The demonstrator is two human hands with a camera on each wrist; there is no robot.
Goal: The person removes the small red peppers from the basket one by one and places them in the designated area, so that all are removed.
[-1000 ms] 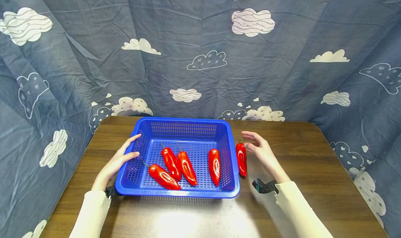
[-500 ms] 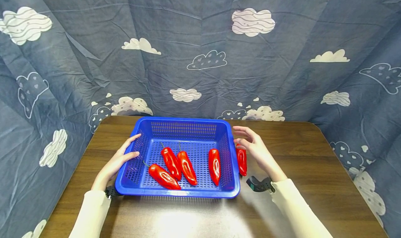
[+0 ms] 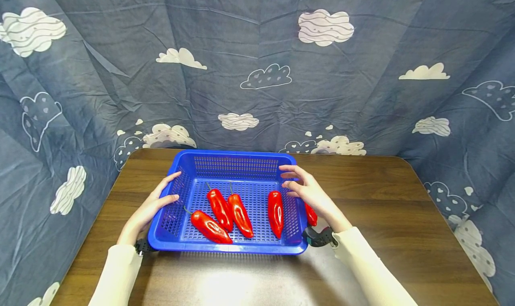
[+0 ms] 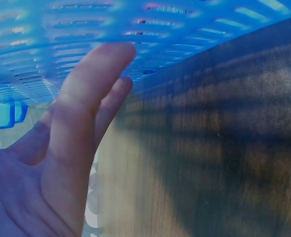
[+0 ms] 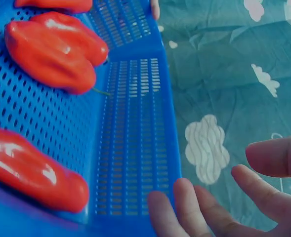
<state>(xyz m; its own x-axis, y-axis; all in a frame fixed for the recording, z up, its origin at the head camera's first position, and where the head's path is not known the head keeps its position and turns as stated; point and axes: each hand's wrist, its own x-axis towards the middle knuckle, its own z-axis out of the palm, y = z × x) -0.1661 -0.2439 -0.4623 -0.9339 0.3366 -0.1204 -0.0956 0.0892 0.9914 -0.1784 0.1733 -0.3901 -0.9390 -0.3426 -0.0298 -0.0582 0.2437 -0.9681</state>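
Note:
A blue plastic basket (image 3: 229,248) with slotted walls sits on the wooden table, holding several red peppers. At its left side my left hand (image 3: 150,205) grips the rim, two digits reaching over it; in the left wrist view other fingers (image 4: 68,138) lie along the outer wall. My right hand (image 3: 307,192) is over the right rim, fingers spread and loosely bent, with nothing in them. Just inside that rim lies one red pepper (image 3: 275,214); three more, such as the leftmost pepper (image 3: 210,227), lie left of it. Outside the basket a red pepper (image 3: 311,215) is partly hidden by my right hand.
Brown wooden table (image 3: 386,207) extends to the right of the basket and in front of it. A grey-blue curtain (image 3: 257,42) with white clouds hangs behind and at both sides. Each wrist wears a dark camera, like the right wrist camera (image 3: 319,237).
My right hand has moved left, from beside the outer pepper to over the basket's right rim, covering more of that pepper. My left hand and the basket have stayed in place.

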